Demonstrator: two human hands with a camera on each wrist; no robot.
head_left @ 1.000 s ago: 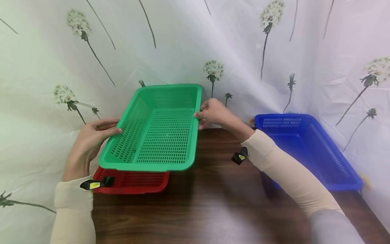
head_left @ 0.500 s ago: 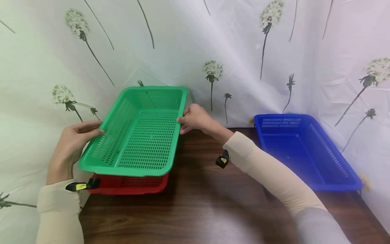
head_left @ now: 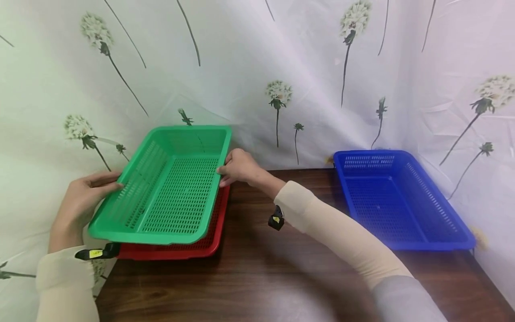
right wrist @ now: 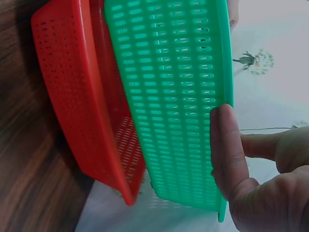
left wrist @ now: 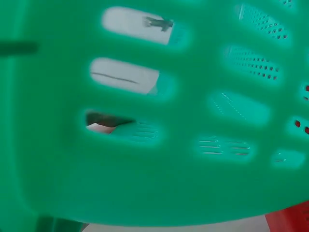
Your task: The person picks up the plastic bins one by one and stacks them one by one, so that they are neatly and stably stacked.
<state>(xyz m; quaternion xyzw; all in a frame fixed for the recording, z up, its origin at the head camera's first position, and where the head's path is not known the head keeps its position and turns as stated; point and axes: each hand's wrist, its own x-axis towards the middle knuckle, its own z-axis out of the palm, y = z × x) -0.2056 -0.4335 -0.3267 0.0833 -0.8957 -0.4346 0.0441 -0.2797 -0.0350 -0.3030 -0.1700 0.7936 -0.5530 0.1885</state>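
Both hands hold a green perforated plastic basket [head_left: 177, 197] by its two long sides. My left hand [head_left: 80, 203] grips the left rim, thumb on top and fingers underneath. On the opposite rim, my right hand [head_left: 240, 167] pinches with thumb above and fingers along the outer wall, as the right wrist view shows. Beneath the green basket is a red perforated basket [head_left: 215, 237], mostly hidden by it in the head view. The right wrist view shows the green one partly inside the mouth of the red basket [right wrist: 67, 92], slightly tilted. Green wall fills the left wrist view.
A blue perforated basket [head_left: 386, 210] stands at the right of the dark wooden table [head_left: 257, 277]. White cloth [head_left: 241, 67] printed with dandelions hangs behind and at both sides, close to the table's back edge.
Both hands have carried the green basket left and down, over and closer to the red basket. More of the red basket's right side now shows. The blue basket has stayed put.
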